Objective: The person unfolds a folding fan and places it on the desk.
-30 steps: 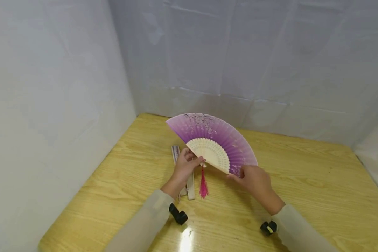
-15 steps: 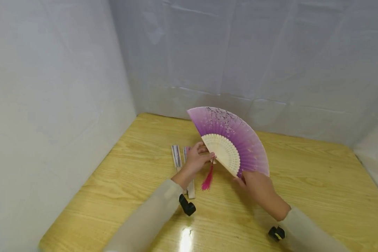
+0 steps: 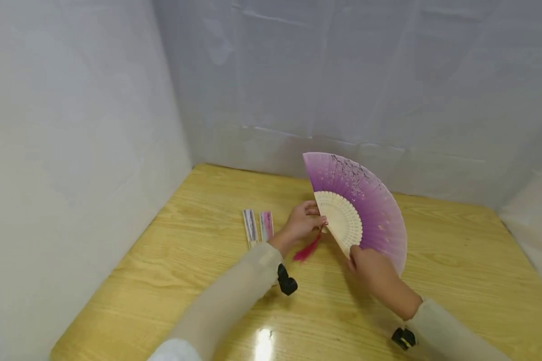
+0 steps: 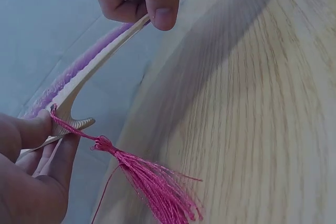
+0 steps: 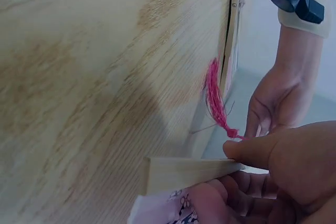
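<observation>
Head view: blossom-printed purple fan (image 3: 368, 213) in fingers (image 3: 310, 211)

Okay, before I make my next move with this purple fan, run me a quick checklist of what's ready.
1. Left hand pinching the purple fan near its pivot: ok.
2. Right hand gripping the fan's near edge: ok.
3. Pink tassel hanging outside the fingers: ok.
4. Full view of the two narrow strips: not ok; the left arm hides their near ends.
5. Left arm clear of those strips: cannot tell.
</observation>
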Tool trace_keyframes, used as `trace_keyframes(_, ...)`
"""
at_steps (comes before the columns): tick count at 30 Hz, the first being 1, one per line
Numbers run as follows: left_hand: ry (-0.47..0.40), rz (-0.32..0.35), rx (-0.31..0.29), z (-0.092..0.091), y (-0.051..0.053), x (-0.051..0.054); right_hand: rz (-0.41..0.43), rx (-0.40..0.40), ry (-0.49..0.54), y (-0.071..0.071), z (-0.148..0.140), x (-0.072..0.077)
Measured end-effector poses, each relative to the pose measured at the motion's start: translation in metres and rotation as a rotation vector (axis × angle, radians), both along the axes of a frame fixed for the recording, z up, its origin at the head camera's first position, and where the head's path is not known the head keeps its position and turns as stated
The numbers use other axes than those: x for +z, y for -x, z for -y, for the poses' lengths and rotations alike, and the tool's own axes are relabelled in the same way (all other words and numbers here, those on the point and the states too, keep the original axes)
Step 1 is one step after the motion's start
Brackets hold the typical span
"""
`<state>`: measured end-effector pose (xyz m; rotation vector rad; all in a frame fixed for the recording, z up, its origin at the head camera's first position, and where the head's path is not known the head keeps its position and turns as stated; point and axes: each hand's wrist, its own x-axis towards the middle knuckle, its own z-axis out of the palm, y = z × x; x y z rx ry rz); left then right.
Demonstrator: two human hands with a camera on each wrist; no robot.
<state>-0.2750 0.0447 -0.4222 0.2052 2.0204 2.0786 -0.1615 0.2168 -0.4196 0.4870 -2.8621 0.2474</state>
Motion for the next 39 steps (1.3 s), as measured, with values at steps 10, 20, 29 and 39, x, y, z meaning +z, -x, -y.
trace_keyframes(10,0.055,0.055,0.143,-0.008,-0.015,0.015,0.113,0.090,-0.025,-0.003,0.001,0.027)
trace_keyframes(20,0.141,0.061,0.116,-0.039,-0.016,0.004,0.267,0.050,-0.099,-0.008,-0.009,0.031)
trace_keyframes(29,0.198,0.063,0.137,-0.055,-0.024,-0.004,0.347,0.054,-0.118,-0.012,-0.015,0.029)
trace_keyframes(39,0.312,0.093,0.105,-0.067,-0.031,-0.007,0.454,0.016,-0.131,-0.014,-0.017,0.024)
